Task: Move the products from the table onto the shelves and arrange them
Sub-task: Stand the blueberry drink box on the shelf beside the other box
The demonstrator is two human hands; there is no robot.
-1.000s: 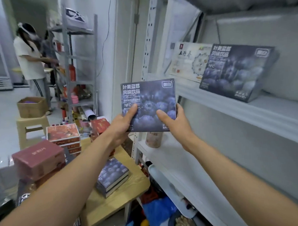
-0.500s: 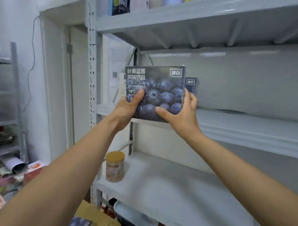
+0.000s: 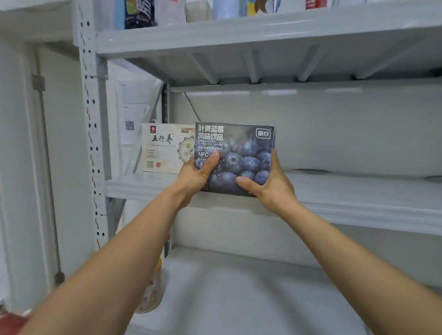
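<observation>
A grey-white metal rack fills the view against a pale wall, its perforated upright post (image 3: pixel 93 121) standing to the left of the grip. The middle shelf (image 3: pixel 366 195) runs just below and behind the grip, the upper shelf (image 3: pixel 260 30) is well above it, and the lower shelf (image 3: pixel 244 304) lies far beneath, under the forearms. Both hands hold a blueberry drink box (image 3: pixel 236 156) upright at the front lip of the middle shelf; whether its lower edge rests on the shelf cannot be told. The left hand (image 3: pixel 197 175) clasps the box's left side with the thumb laid across the front. The right hand (image 3: pixel 270 188) grips the lower right corner, thumb on the front and fingers up the right edge. The box front reads "叶黄蓝莓 风味饮品", "LUTEIN ESTER FLAVOURED DRINKS" and "NFC", with a "研白" logo at top right over a picture of blueberries. Just left of the grip and partly behind the box, a white carton (image 3: pixel 164 149) marked "五行养" stands on the same shelf. Farther left, a sheet with a QR code (image 3: pixel 129 125) hangs on the wall. Below the left forearm a yellow-lidded jar (image 3: pixel 151 292) stands on the lower shelf. Bottles and cartons line the upper shelf, their labels too blurred to read.
</observation>
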